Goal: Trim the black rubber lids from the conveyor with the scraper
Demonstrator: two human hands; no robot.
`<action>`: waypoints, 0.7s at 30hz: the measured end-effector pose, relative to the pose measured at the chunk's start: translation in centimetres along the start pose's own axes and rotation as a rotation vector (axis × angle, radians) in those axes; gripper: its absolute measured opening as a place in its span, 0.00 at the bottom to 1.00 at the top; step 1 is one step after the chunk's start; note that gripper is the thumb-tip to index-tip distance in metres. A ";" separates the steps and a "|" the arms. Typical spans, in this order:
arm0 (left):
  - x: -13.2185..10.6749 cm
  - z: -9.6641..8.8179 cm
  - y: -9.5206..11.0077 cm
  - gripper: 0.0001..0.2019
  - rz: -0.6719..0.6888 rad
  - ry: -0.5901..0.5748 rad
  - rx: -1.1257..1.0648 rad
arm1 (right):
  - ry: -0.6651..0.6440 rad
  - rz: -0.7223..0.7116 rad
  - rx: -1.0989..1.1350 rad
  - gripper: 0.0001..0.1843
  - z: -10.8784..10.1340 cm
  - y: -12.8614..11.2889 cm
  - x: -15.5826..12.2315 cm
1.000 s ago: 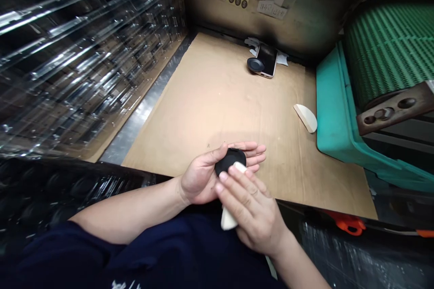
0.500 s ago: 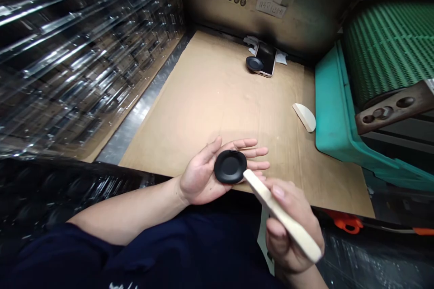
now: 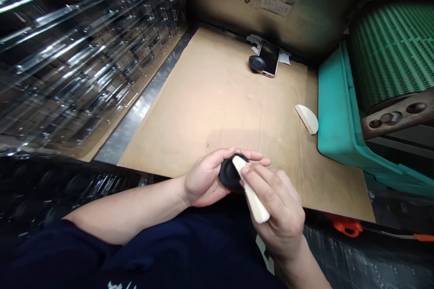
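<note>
A small round black dish rests in my left hand, its thumb along the near rim and its fingers curving behind. My right hand grips a thick cream-coloured pad, seen nearly edge-on. The tip of this pad lies over the dish's right side and appears to touch it; part of the dish is hidden there. Both hands are above the front edge of the cardboard sheet.
A half-round cream piece lies beside a teal crate. Farther back, another black dish leans on a phone. Clear plastic trays stack at left. Green ribbed material and an orange-handled tool are at right.
My right hand has moved left and up, bringing the pad onto the dish. My left fingers have curled in from being spread flat, and the dish has tilted slightly.
</note>
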State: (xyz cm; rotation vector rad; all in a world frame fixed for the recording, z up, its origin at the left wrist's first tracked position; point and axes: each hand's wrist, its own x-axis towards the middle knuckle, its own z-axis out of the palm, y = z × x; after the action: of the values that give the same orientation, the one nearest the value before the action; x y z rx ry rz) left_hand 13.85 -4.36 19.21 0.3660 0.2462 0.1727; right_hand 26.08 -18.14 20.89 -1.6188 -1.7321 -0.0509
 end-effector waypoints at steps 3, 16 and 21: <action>0.1 -0.1 -0.2 0.24 0.012 -0.006 0.007 | -0.003 0.032 -0.095 0.30 -0.3 0.0 -0.1; 0.3 0.0 -0.1 0.23 -0.012 0.054 0.029 | -0.022 -0.027 -0.110 0.29 -0.5 -0.5 0.3; 0.3 0.0 0.0 0.23 -0.007 0.060 0.007 | -0.040 0.047 -0.148 0.27 -0.4 -0.6 0.6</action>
State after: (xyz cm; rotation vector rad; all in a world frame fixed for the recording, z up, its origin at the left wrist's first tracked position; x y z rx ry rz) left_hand 14.17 -4.34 19.12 0.3670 0.3076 0.1766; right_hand 25.75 -17.96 21.76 -1.7776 -1.7546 -0.1277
